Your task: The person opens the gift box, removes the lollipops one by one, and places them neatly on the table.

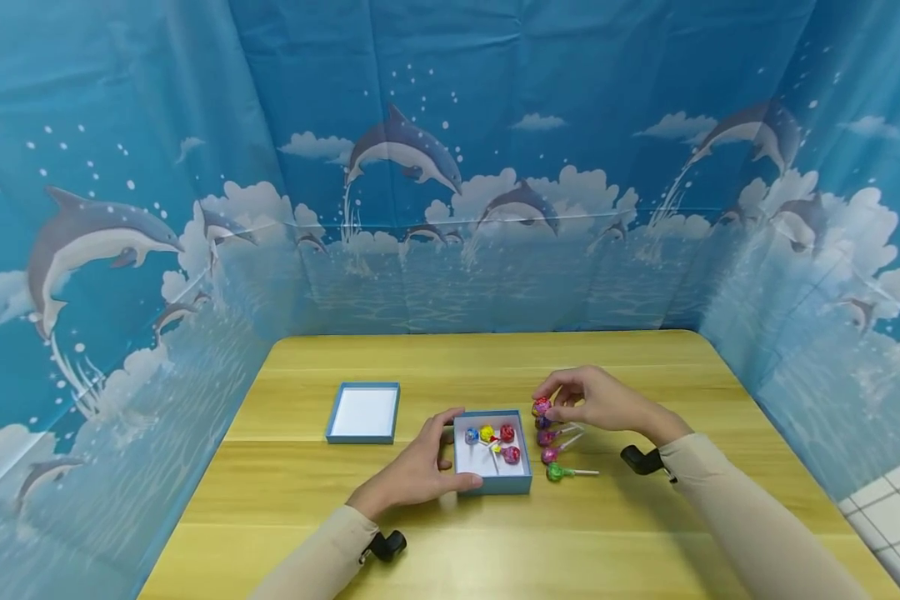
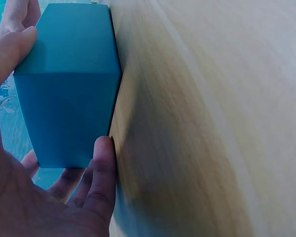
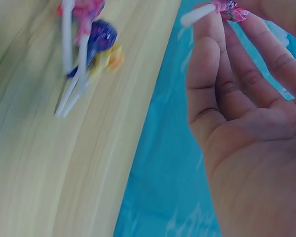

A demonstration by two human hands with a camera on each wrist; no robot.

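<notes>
My left hand (image 1: 416, 467) grips the blue open box (image 1: 495, 486) from its left side, thumb at the near corner and fingers toward the far one. In the left wrist view the box's blue outer walls (image 2: 69, 118) sit between thumb and fingers. Several wrapped lollipops lie inside, among them a blue one (image 1: 472, 436), a yellow one (image 1: 487, 433) and a red one (image 1: 507, 432). Right of the box, my right hand (image 1: 603, 404) pinches a pinkish-red lollipop (image 1: 542, 406) above the table; its white stick (image 3: 197, 15) shows in the right wrist view.
Beside the box's right wall lies a column of lollipops, with a green one (image 1: 556, 472) nearest me and a purple one (image 3: 104, 35) farther off. A blue-rimmed lid (image 1: 363, 414), white inside, rests left of the box. A dolphin-print curtain (image 1: 450, 275) surrounds the wooden table (image 1: 285, 508).
</notes>
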